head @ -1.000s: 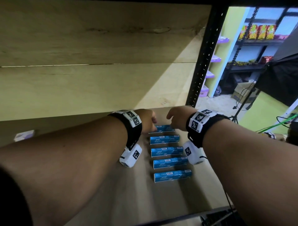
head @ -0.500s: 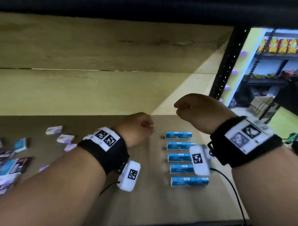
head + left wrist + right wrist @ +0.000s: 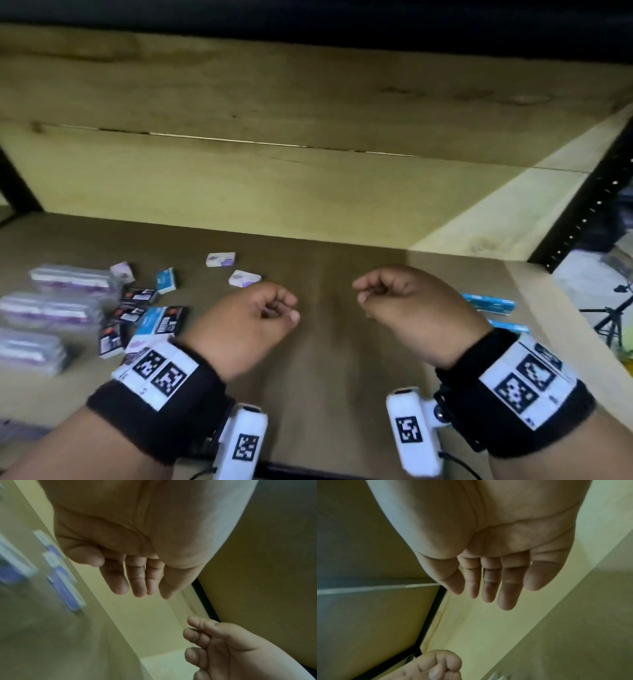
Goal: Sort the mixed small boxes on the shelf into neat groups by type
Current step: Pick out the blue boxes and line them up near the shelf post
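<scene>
Both hands hover over the wooden shelf point(image 3: 325, 377), loosely curled and holding nothing. My left hand point(image 3: 277, 310) point(image 3: 113, 574) is just right of a mixed pile: small white-and-purple boxes point(image 3: 244, 277), a small blue box point(image 3: 166, 280), black boxes point(image 3: 138, 296) and a larger blue box point(image 3: 161, 320). My right hand point(image 3: 371, 296) point(image 3: 505, 588) hangs near the middle. Behind its wrist lie sorted long blue boxes point(image 3: 486, 303), mostly hidden. In both wrist views the fingers hang relaxed with bare palms.
Plastic-wrapped purple-and-white packs point(image 3: 48, 310) are stacked at the far left. A wooden back panel point(image 3: 308, 171) closes the shelf behind. A black perforated upright point(image 3: 582, 212) stands at the right, and the shelf's front edge point(image 3: 308, 471) is a dark rail.
Both hands have drawn back from the row of blue boxes and shifted left. The head view has swung left, so the mixed pile shows and the blue row sits at the right.
</scene>
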